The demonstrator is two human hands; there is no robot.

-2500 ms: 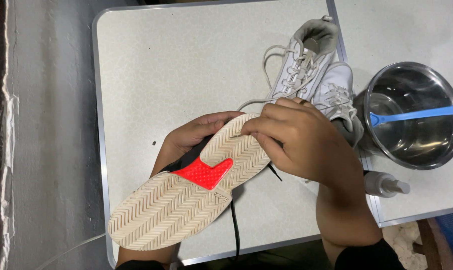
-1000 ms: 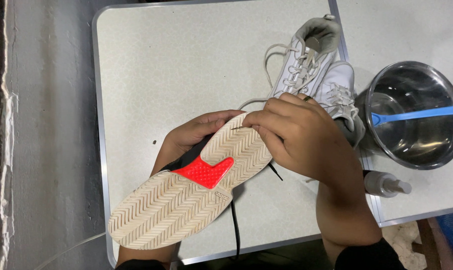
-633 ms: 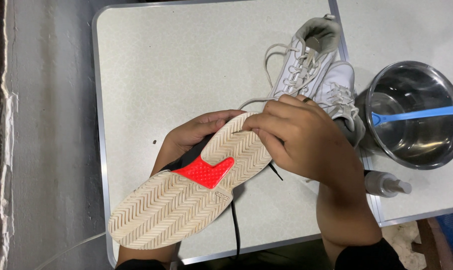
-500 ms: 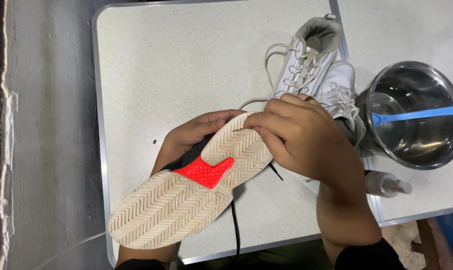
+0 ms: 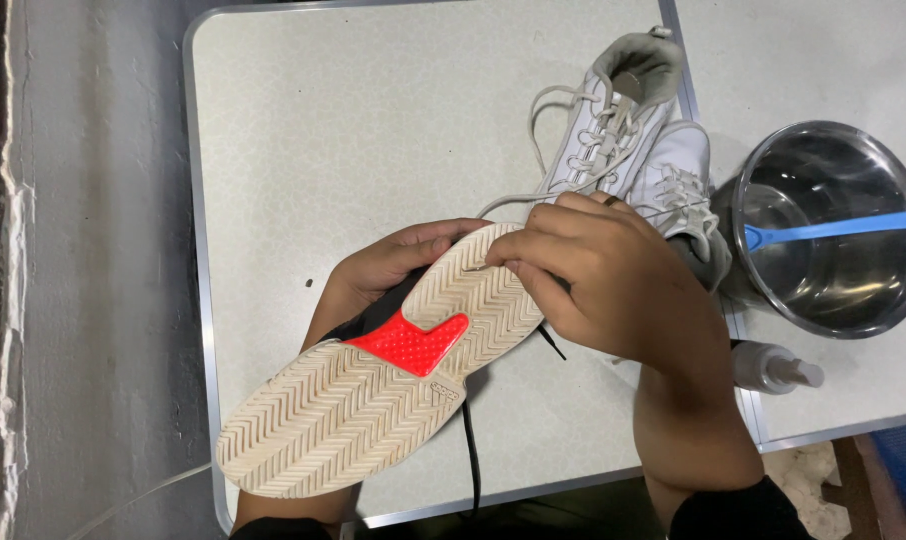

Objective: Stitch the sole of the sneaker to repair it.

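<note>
- Left hand (image 5: 398, 265) cups the shoe (image 5: 373, 385) from beneath, sole up, exposing the tread above the worktop (image 5: 373, 130).
- Right hand (image 5: 613, 285) closes fingertips on the heel tread, pinching at a groove.
- White shoes (image 5: 633, 150), steel bowl (image 5: 833, 230) lie alongside.

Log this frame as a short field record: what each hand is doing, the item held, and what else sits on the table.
left hand: under the shoe, gripping its upper
right hand: fingertips pinched at the heel tread
held item: shoe, sole up, cream tread, red patch
beside: pair of white sneakers
right edge: steel bowl with blue handle; small bottle
surface: speckled table
</note>
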